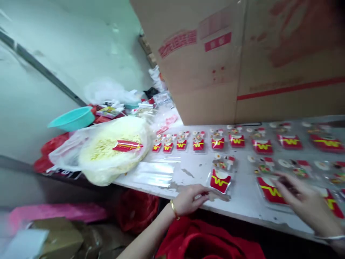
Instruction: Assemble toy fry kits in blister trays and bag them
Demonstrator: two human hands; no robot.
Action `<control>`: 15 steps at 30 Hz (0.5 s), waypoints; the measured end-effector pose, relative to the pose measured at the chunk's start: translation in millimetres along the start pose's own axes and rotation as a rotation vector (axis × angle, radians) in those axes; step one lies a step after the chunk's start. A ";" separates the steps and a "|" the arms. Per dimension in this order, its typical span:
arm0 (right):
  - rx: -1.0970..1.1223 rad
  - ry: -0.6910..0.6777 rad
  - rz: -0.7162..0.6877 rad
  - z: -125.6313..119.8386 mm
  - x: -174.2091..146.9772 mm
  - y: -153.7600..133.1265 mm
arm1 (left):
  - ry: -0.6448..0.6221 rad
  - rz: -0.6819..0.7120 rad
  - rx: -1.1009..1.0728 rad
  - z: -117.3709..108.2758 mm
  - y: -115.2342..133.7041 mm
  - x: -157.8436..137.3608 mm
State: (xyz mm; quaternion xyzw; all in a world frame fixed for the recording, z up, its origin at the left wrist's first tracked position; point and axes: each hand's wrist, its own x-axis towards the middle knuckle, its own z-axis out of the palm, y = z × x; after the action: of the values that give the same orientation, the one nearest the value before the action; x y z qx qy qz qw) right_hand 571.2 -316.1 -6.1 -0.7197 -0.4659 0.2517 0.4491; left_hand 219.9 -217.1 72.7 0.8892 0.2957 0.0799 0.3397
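Head view is showing clear packets lying on a pale surface (239,190), grouped around the foot of a cardboard box (210,79). One row of packets (198,144) is running along and left past the box, probably spaced so that none is covering another; a looser row is lying farther out from it. The nearer packet (220,181) is showing a red front with a yellow W-like mark, small bits sitting above. Farther from the box, the left hand (191,199) is resting at the near edge, its grip loosely curled, perhaps steadying that packet (I cannot tell whether it is touching). Before the box's right part, the right hand (304,199) is hovering over another packet (271,190), grip partly closed; blur is hiding whether it is pinching anything. Left of the box, a plastic bag (145,136) is holding pale pieces (104,151), presumably for easy access.
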 end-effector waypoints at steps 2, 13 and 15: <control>-0.054 -0.211 -0.210 52.8 -3.0 -41.8 | 0.166 -0.107 0.004 -14.5 -33.4 -18.4; -0.445 -0.628 -0.429 168.2 -5.5 -92.0 | 0.587 -0.493 0.334 -49.9 -172.5 2.4; -0.430 -0.680 -0.412 172.4 -7.3 -101.3 | 0.549 -0.579 0.377 -43.4 -178.8 12.8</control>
State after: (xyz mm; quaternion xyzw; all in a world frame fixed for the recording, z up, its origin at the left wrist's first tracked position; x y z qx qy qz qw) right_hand 388.5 -235.1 1.7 -0.5655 -0.7621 0.2765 0.1516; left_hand 131.1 -79.2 -11.7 0.7620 0.6214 0.1595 0.0885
